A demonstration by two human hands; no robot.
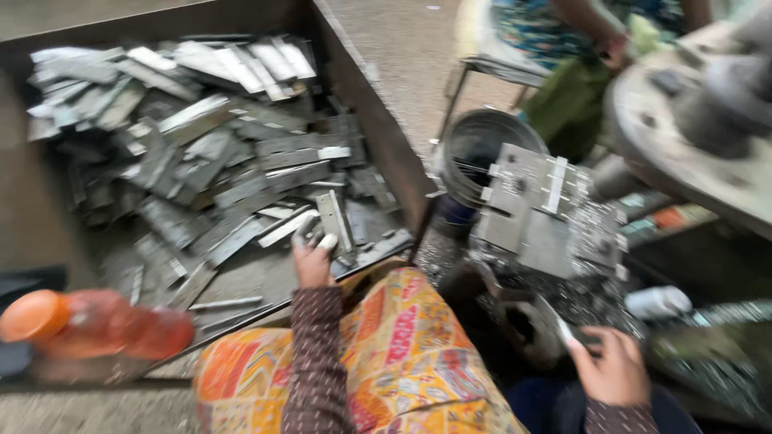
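Left hand pinches a metal strip in the tray; right hand loosely grips a blurred tool

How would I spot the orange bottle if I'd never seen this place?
Start at the big metal tray heaped with grey metal strips. Follow its near edge to the tray's left corner, away from the left hand. There lies the bottle, on its side: the one translucent orange thing with an orange cap among dull grey metal.

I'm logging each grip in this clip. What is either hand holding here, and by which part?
The left hand pinches the near end of a flat metal strip from the tray. The right hand is too blurred to tell.
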